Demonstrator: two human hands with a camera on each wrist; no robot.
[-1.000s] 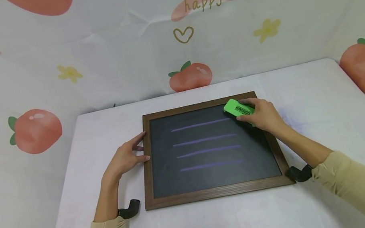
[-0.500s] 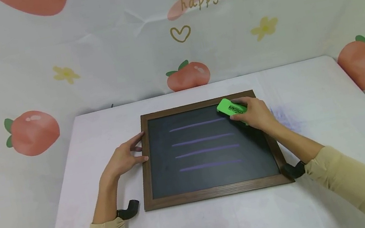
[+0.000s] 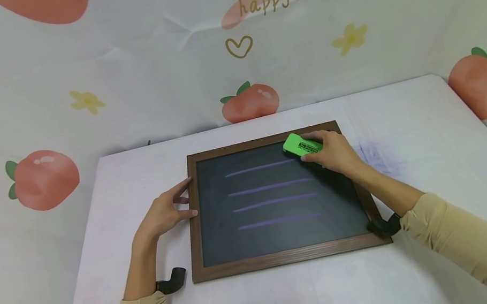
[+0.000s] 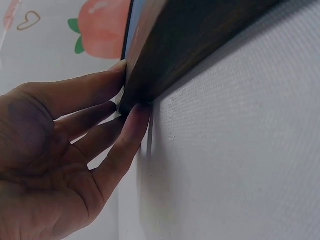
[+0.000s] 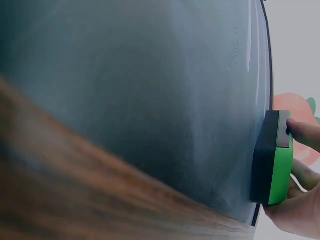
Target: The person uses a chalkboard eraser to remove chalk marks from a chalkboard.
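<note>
A wood-framed chalkboard [image 3: 197, 220] lies flat on the white table, with several purple chalk lines [image 3: 274, 202] drawn across it. My right hand [image 3: 329, 153] grips a green eraser [image 3: 298, 146] pressed on the board's upper right, at the end of the top line. In the right wrist view the green eraser [image 5: 280, 157] shows its dark felt against the board. My left hand [image 3: 163, 213] rests with straight fingers against the board's left frame edge; the left wrist view shows its fingertips [image 4: 137, 112] touching the dark frame [image 4: 190, 40].
The white table [image 3: 416, 132] has a faint purple chalk smudge [image 3: 376, 158] right of the board. A cloth backdrop [image 3: 43, 179] printed with peaches hangs behind and to both sides. Black wrist camera mounts [image 3: 172, 280] sit near the board's lower corners.
My right hand has slid the green eraser a little to the left along the board's top, over the right end of the top line. The left hand has stayed put.
</note>
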